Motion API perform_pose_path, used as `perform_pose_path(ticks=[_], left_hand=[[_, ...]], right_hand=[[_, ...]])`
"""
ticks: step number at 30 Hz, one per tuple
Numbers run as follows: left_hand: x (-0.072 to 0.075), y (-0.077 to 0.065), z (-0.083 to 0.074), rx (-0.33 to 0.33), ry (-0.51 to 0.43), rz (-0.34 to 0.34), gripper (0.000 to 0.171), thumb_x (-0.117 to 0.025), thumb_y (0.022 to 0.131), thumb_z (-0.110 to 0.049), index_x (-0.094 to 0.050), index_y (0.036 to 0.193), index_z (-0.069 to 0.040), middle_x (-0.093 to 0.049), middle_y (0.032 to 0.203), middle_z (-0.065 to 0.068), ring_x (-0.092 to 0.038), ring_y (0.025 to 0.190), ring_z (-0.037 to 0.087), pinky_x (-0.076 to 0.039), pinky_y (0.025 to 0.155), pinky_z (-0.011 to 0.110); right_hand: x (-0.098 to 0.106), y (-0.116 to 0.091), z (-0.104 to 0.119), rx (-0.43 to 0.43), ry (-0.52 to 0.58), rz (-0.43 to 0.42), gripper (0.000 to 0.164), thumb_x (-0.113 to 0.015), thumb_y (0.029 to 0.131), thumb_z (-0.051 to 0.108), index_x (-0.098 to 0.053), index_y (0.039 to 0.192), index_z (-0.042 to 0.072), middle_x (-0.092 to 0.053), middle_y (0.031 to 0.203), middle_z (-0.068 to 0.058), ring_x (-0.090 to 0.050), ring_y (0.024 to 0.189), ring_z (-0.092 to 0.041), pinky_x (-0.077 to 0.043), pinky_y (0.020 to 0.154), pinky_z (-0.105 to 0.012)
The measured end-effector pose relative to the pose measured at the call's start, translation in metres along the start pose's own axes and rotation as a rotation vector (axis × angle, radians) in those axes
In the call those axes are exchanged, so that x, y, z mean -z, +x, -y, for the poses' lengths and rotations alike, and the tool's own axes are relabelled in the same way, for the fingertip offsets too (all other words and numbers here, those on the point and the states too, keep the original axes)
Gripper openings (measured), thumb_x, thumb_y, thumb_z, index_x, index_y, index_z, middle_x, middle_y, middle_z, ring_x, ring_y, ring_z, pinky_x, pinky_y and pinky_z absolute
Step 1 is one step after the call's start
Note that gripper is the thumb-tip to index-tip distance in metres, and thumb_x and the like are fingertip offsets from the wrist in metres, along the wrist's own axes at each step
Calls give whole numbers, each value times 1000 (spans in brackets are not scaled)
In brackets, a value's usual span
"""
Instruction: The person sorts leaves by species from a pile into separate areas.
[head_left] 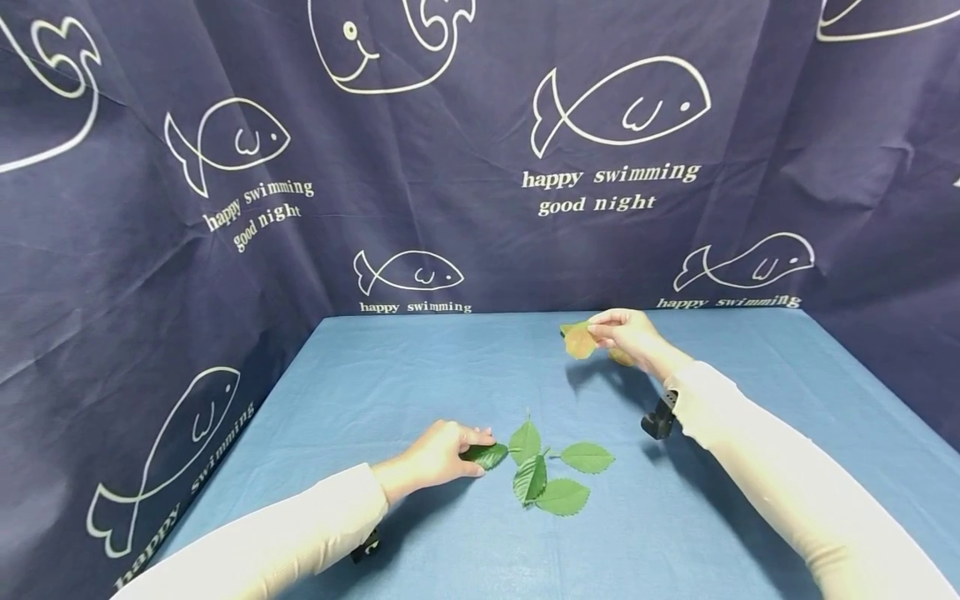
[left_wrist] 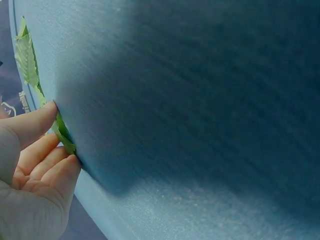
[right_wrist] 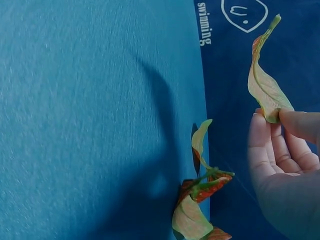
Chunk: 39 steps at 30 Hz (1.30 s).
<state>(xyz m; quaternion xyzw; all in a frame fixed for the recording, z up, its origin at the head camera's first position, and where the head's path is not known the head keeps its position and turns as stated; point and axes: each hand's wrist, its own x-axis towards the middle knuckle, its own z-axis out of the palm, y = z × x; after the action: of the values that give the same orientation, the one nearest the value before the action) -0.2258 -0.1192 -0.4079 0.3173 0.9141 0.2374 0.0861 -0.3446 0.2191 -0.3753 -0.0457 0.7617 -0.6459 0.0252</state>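
Observation:
My left hand (head_left: 438, 457) is low over the blue table, gripping a green leaf (head_left: 489, 456) between thumb and fingers. In the left wrist view that leaf (left_wrist: 62, 134) lies close to the cloth, partly covered by the fingers. Farther back, my right hand (head_left: 628, 335) pinches a yellowish leaf (head_left: 580, 342) by one end and holds it up off the table. The right wrist view shows this leaf (right_wrist: 265, 87) curled lengthwise, with a reddish patch near its stem. Below the right hand lie several yellow and red leaves (right_wrist: 192, 220), mostly hidden in the head view.
Right of the left hand, several green serrated leaves lie grouped, among them an upper leaf (head_left: 525, 442), a right leaf (head_left: 587, 457) and a lower leaf (head_left: 562, 497). A dark blue curtain (head_left: 480, 208) with white fish drawings hangs behind and left of the table (head_left: 315, 400).

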Motion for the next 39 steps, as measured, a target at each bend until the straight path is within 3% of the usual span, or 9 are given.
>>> perform_pose_path(ticks=[4, 11, 15, 26, 33, 39], left_hand=[[1, 0, 0, -1, -4, 3, 44, -78, 80, -12, -68, 123, -7, -62, 130, 11, -58, 123, 27, -49, 100, 41], [0, -1, -1, 7, -6, 7, 44, -79, 80, -12, -69, 123, -7, -62, 130, 11, -58, 123, 27, -50, 99, 41], [0, -1, 0, 6, 1, 10, 44, -79, 80, -12, -69, 123, -7, -63, 129, 10, -58, 123, 27, -50, 99, 41], [1, 1, 2, -9, 31, 3, 44, -80, 79, -15, -70, 121, -8, -64, 127, 9, -60, 121, 27, -50, 99, 40], [0, 5, 0, 4, 11, 11, 44, -80, 79, -15, -69, 122, -9, -64, 128, 9, -59, 122, 26, -51, 98, 39], [-1, 1, 2, 2, -3, 12, 44, -79, 80, -14, -69, 123, -9, -63, 129, 10, -58, 123, 27, -51, 98, 40]], right_hand=[[4, 2, -2, 0, -39, -28, 38, -63, 92, 4, -53, 122, -18, -66, 73, 17, -63, 65, -1, -56, 70, -20], [6, 5, -9, -145, 3, -91, 40, -63, 91, 3, -54, 126, -14, -66, 72, 14, -64, 65, -1, -58, 74, -23], [7, 8, -15, -181, 42, -118, 39, -62, 91, -1, -52, 126, -17, -67, 71, 12, -66, 64, -2, -59, 75, -24], [14, 16, -27, -170, -28, -131, 41, -62, 90, -3, -54, 127, -16, -70, 77, 8, -69, 70, -4, -58, 80, -27], [25, 16, -38, -178, -83, -143, 40, -64, 90, 0, -56, 127, -14, -72, 82, 6, -70, 70, -4, -58, 73, -22], [18, 19, -44, -171, -90, -146, 40, -64, 89, -2, -56, 127, -14, -74, 91, -1, -69, 71, -3, -58, 72, -20]])
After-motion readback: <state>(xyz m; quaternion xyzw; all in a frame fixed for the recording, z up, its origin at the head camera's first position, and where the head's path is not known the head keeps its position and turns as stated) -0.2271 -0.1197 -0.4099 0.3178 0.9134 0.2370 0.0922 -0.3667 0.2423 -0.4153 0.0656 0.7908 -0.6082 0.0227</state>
